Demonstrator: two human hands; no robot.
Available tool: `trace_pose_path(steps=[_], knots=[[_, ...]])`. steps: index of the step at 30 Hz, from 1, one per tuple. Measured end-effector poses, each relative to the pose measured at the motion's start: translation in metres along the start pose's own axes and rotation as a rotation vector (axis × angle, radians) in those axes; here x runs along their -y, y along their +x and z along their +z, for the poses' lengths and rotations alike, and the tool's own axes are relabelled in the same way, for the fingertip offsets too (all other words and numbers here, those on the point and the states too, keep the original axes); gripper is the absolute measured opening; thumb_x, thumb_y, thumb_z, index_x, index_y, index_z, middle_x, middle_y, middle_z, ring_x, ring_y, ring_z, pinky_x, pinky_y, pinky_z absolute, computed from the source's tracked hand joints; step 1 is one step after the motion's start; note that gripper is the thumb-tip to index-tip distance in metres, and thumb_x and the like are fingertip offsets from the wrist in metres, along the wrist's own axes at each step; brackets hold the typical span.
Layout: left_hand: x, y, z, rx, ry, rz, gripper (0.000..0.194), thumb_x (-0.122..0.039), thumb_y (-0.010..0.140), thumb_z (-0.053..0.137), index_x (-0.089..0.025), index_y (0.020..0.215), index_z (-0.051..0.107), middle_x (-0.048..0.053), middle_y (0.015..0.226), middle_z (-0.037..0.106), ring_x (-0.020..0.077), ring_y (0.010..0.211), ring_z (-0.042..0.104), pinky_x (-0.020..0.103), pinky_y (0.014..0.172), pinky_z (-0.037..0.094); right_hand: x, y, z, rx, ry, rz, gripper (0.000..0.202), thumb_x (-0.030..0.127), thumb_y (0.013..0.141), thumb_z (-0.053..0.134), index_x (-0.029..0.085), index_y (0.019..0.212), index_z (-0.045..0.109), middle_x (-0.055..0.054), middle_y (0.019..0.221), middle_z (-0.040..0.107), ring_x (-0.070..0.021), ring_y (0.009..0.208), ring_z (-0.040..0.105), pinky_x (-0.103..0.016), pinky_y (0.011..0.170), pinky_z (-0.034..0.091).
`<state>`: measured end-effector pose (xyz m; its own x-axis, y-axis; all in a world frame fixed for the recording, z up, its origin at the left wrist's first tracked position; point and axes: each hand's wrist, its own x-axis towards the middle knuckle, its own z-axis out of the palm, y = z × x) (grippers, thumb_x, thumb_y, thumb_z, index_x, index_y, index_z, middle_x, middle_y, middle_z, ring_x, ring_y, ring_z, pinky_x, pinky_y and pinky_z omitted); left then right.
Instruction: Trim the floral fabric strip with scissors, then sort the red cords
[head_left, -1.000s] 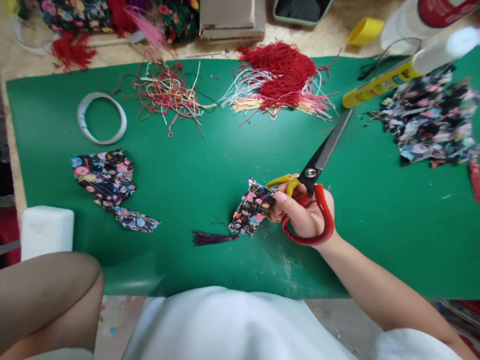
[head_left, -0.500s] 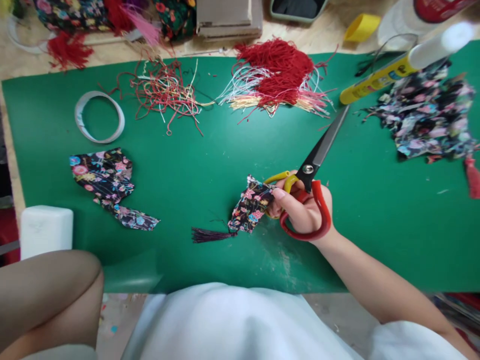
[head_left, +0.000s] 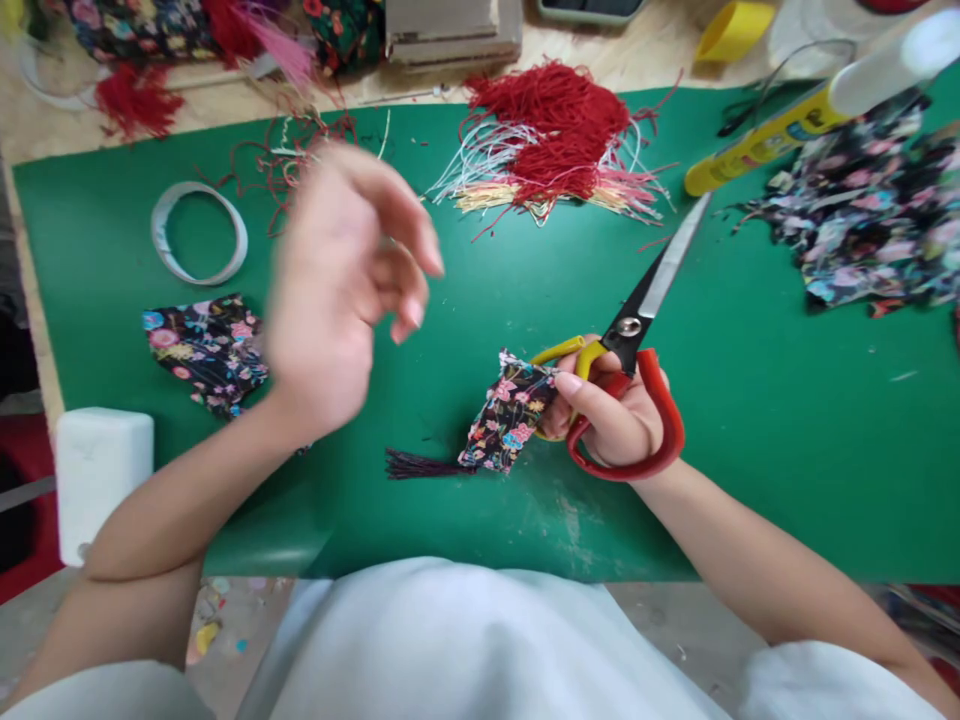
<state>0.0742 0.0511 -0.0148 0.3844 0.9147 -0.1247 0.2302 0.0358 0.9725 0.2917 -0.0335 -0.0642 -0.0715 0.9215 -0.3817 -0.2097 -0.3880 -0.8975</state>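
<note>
The right hand (head_left: 615, 415) pinches the corner of a floral fabric piece (head_left: 510, 415) between thumb and fingers; a dark tassel (head_left: 427, 464) trails from the piece's lower left corner. That grip also carries scissors (head_left: 634, 310), their red and yellow handles around the fingers, blades together and pointing up and right. The left hand (head_left: 330, 290), blurred by motion, is empty, its fingers apart and loosely curled over the green mat (head_left: 787, 420).

Just beyond the scissors' tip lies a yellow tube (head_left: 772, 140) with a white cap; its label has blue marks and dark print too blurred to read, and its contents cannot be told. Behind it, a pale bottle (head_left: 802, 40) is cut by the frame, a bit of red showing at its top. A heap of floral scraps (head_left: 862, 220) lies beside the tube.

Farther up are a red thread bundle (head_left: 559, 125) and, partly behind the left hand, loose strands (head_left: 289, 165). At left are 1 white ring (head_left: 161, 240), 1 larger floral cloth (head_left: 206, 350) and 1 white block (head_left: 105, 480). A grey-brown box (head_left: 450, 35) sits on the wooden bench (head_left: 652, 60); its inside is not visible.
</note>
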Motion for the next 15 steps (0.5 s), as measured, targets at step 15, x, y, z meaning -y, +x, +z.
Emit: trace_pose_path(steps=[15], knots=[[0.03, 0.002, 0.018, 0.797, -0.087, 0.035, 0.028, -0.028, 0.094, 0.057, -0.014, 0.072, 0.069, 0.002, 0.057, 0.07, 0.007, 0.048, 0.058, 0.015, 0.049, 0.04, 0.01, 0.017, -0.007, -0.209, 0.136, -0.29, 0.045, 0.047, 0.083, 0.082, 0.025, 0.054, 0.055, 0.006, 0.039, 0.043, -0.0119, 0.03, 0.041, -0.029, 0.031, 0.039]])
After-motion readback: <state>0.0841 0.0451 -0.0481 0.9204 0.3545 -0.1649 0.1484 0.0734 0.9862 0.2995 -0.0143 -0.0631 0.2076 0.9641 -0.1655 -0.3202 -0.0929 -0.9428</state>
